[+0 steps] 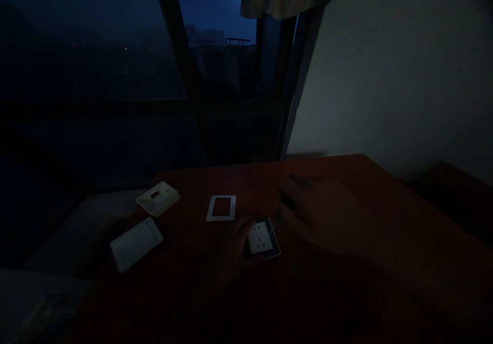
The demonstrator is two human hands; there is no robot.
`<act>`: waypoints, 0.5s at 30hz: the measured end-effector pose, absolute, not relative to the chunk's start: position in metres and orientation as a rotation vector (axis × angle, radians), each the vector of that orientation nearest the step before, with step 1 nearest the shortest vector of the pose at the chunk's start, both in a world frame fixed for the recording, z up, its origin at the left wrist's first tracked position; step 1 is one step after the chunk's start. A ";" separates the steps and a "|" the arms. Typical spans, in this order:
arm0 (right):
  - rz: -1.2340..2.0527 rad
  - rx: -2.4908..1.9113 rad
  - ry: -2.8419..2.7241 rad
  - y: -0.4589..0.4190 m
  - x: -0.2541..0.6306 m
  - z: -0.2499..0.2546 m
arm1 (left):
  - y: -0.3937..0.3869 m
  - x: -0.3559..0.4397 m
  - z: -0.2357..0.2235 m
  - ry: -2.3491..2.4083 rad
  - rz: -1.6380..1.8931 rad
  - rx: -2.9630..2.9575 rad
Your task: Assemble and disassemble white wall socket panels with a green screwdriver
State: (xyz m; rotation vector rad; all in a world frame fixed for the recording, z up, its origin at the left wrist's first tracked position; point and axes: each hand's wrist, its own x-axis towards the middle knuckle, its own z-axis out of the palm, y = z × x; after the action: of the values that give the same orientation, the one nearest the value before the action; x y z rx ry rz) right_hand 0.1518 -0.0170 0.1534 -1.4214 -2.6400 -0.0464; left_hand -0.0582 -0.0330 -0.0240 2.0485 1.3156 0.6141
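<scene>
A white wall socket (259, 237) with plug slots lies face up on a dark base on the table. My left hand (234, 246) grips it from the left, fingers at its top and bottom edges. Over its right edge my right hand (318, 213) is closed around a small screwdriver (273, 227). The screwdriver's thin shaft slants down to the socket's right side. Most of its handle is hidden in my fingers, and a greenish part shows. Dim light leaves the left hand's outline unclear.
On the reddish-brown table (327, 172), a white square frame (210, 209) lies beyond my left hand. At the left edge sit a white box-like fitting (164, 197) and a white rectangular plate (135, 244). A dark window (192, 105) and a wall (385, 77) border the table.
</scene>
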 end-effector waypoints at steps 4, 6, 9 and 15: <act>0.077 -1.311 -2.667 -0.018 0.151 0.153 | -0.033 -0.058 -0.024 1.327 0.600 2.045; -0.050 -1.401 -2.662 -0.018 0.150 0.153 | -0.034 -0.058 -0.024 1.330 0.592 2.055; -0.184 -1.511 -2.635 -0.018 0.149 0.154 | -0.034 -0.058 -0.023 1.321 0.593 2.063; 0.049 -1.336 -2.679 -0.019 0.150 0.154 | -0.033 -0.058 -0.021 1.317 0.606 2.058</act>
State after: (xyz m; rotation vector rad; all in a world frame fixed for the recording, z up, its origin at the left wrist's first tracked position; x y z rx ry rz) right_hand 0.1495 -0.0187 0.1542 -1.3362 -2.6794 0.0487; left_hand -0.0582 -0.0328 -0.0214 2.0585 1.3170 0.6063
